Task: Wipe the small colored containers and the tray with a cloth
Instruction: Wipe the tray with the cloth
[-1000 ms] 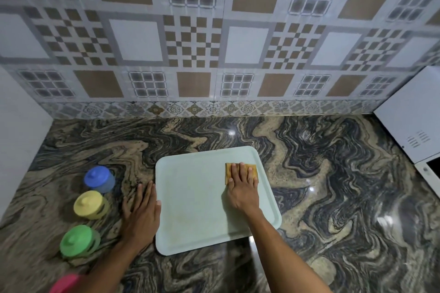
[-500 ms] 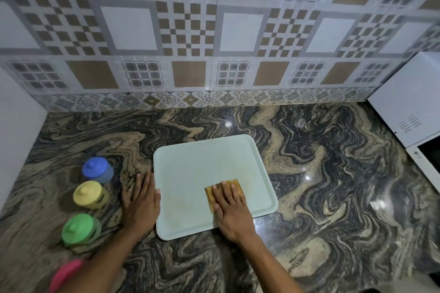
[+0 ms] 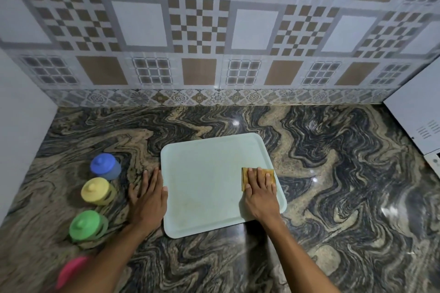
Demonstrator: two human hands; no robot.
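Note:
A pale green tray (image 3: pixel 204 173) lies flat on the marbled counter. My right hand (image 3: pixel 260 195) presses a folded yellow-brown cloth (image 3: pixel 245 178) with straight fingers onto the tray near its right rim. My left hand (image 3: pixel 148 200) rests flat on the counter, its thumb against the tray's left edge. To the left stand small lidded containers in a column: blue (image 3: pixel 104 165), yellow (image 3: pixel 96 190), green (image 3: pixel 85 223), and a pink one (image 3: pixel 71 269) partly hidden by my left forearm.
A white appliance (image 3: pixel 419 121) stands at the right edge of the counter. A patterned tile wall (image 3: pixel 214 43) runs along the back, and a white wall (image 3: pixel 21 126) bounds the left side. Bare marbled counter (image 3: pixel 345 197) lies right of the tray.
My right hand slid the cloth from the tray's far right part down to its front middle, then back to the right edge. My left hand stayed flat beside the tray.

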